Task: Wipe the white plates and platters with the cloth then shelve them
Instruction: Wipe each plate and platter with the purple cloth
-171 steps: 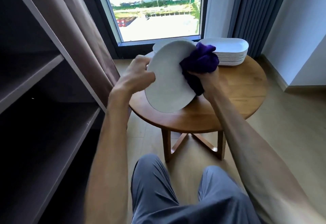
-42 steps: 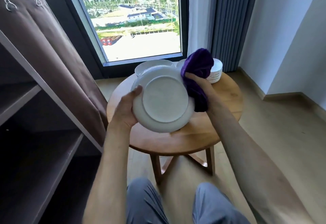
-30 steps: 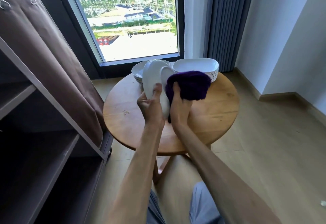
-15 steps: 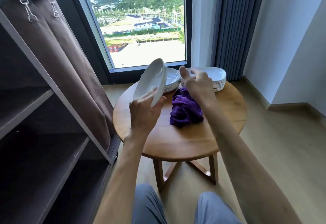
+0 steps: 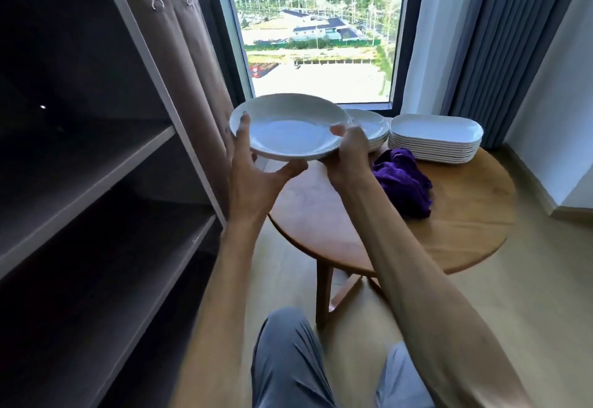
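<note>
I hold a round white plate (image 5: 290, 128) level in the air, face up, just left of the round wooden table (image 5: 462, 215). My left hand (image 5: 253, 179) grips its left rim, thumb on top and fingers underneath. My right hand (image 5: 348, 154) grips the right rim. The purple cloth (image 5: 404, 179) lies crumpled on the table with no hand on it. Behind the held plate stands a stack of round white plates (image 5: 372, 128), and to its right a stack of white oblong platters (image 5: 436, 138).
A dark shelving unit (image 5: 96, 163) with bare shelves fills the left side, its brown fabric cover (image 5: 189, 64) pulled aside next to the plate. A window and grey curtains (image 5: 500, 32) lie behind the table. My knees show at the bottom over the wood floor.
The cloth went from my right hand down onto the table. My right hand then took the plate's right rim, and the plate turned from tilted to level and shifted left towards the shelves.
</note>
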The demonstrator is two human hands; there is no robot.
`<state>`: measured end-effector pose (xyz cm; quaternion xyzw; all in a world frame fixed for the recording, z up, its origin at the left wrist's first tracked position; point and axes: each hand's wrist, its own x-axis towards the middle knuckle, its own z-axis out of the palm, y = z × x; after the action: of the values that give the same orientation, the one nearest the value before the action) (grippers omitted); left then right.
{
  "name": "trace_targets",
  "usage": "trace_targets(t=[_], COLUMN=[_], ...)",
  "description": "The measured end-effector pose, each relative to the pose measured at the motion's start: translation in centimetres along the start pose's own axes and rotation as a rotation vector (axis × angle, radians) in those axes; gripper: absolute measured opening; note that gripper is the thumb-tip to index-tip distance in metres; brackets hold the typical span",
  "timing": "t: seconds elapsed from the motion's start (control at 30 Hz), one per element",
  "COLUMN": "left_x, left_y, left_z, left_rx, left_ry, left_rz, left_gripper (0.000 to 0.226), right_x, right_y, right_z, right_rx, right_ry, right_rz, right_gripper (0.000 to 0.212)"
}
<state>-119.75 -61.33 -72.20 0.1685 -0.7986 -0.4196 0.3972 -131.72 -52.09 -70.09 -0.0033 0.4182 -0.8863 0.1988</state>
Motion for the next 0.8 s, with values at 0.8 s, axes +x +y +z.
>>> trace_targets(t=[0.8], left_x=[-9.6], left_y=[2.4], left_z=[-33.0], left_rx=[0.577], left_ry=[0.89], left_rz=[-0.104], left_gripper=[0.149], right_x=[-18.8], right_y=[16.8], right_z=[25.5], right_rx=[-0.243], right_ry=[-0.898], right_rz=[0.14], right_gripper=[0.056])
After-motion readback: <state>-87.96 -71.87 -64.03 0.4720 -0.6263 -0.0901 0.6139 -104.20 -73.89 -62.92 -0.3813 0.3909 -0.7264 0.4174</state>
